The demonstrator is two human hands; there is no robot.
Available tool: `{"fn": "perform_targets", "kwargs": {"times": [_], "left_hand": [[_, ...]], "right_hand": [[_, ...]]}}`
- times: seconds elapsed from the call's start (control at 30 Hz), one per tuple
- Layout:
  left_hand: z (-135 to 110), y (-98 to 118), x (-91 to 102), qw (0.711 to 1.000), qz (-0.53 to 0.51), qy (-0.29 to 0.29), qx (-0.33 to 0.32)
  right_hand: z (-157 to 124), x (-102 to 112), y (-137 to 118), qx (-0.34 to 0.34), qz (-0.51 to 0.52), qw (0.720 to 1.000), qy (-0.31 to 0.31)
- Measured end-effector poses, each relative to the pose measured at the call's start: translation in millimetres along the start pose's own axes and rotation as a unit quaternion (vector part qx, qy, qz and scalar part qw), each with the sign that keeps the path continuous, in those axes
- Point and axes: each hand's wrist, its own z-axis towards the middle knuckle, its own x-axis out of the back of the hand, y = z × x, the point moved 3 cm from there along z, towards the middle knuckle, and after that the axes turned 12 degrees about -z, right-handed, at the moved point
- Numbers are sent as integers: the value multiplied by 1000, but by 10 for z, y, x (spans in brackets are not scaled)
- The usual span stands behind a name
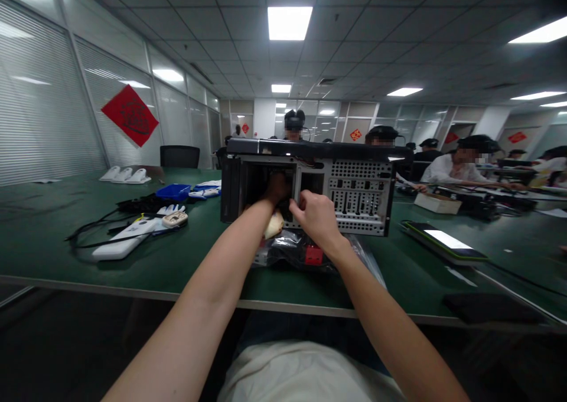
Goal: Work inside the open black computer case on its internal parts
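A computer case (361,175) lies on its side on the green table, its open drive bays and perforated metal frame facing me. My left hand (277,186) reaches into the dark left bay; its fingers are lost in shadow, so what they touch is hidden. At the upright metal bar between the two openings, my right hand (318,213) is closed, thumb and curled fingers gripping the frame. Below the case lies a clear plastic bag (283,245) with a red piece (314,254) by it. A pale yellowish object (273,226) shows under my left wrist.
Left on the table (57,219) are a white device (126,239) with a black cable, a beige round-cornered object (175,219), a blue tray (173,191) and gloves (206,189). Rightward lie a lit-screen device (447,239) and a white box (437,202). Several people sit beyond.
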Motion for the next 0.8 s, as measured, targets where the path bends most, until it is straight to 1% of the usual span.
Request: {"fn": "perform_targets", "kwargs": {"times": [0.13,0.27,0.5,0.57,0.8], "left_hand": [[19,-24,-8,999,-32,11,6],[29,-33,-2,998,-49,17,26],[-3,-26,9,994,-93,22,46],[-5,-14,8,996,-84,21,37],[-26,60,22,1000,16,-2,-1]], "right_hand": [[-3,-2,-1,-2,-3,1000,3],[-3,-3,-5,-2,-5,1000,2],[-10,-7,-6,-2,-7,1000,5],[-11,-7,-5,0,-8,1000,5],[-7,-2,-5,-1,-13,1000,-2]]}}
